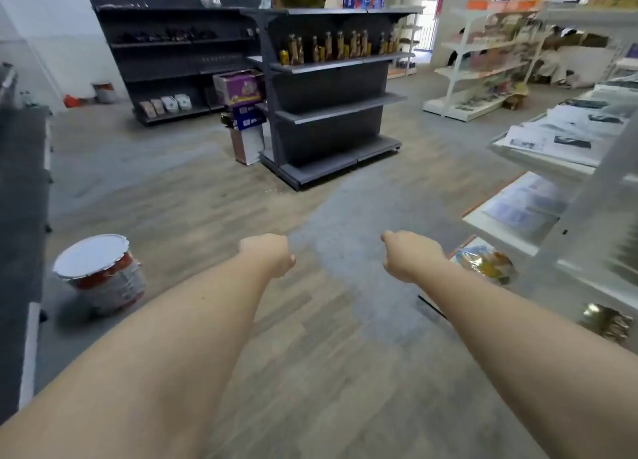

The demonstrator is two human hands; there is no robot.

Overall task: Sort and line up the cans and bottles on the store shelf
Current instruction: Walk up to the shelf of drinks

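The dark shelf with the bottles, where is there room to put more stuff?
The shelf unit is crowded only on the board holding the bottles and cans, which fill it almost end to end. The two boards below that row look bare across their width, and so does the bottom ledge by the floor. Both hands, left and right, are far from it.

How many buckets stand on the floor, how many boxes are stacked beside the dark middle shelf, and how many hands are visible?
Buckets: 2
Stacked boxes: 3
Hands: 2
Total: 7
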